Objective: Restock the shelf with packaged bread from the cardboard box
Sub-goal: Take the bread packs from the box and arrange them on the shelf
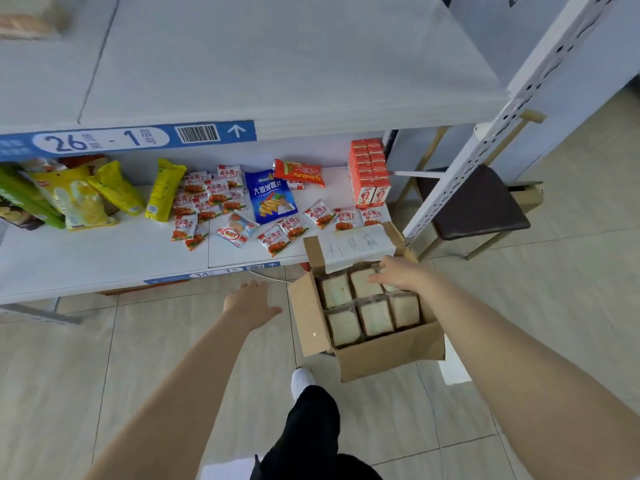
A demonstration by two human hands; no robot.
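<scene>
Packaged bread (375,318) fills the cardboard box (391,358), none seen on the shelf (104,258) beyond it: barely begun. Right hand (398,275) lies on bread inside, grip unclear; left hand (252,301) hovers spread beside the box.

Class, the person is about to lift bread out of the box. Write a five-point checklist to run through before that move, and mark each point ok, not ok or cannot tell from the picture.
1. The cardboard box is open, with its flaps folded out: ok.
2. The bread packs are uncovered and within reach: ok.
3. The right hand is on a back-row pack: ok.
4. The grip is closed on that pack: cannot tell, as the fingers are blurred.
5. The left hand is free and holding nothing: ok.
6. The lower shelf has bare space at the front for the bread: ok.
</scene>
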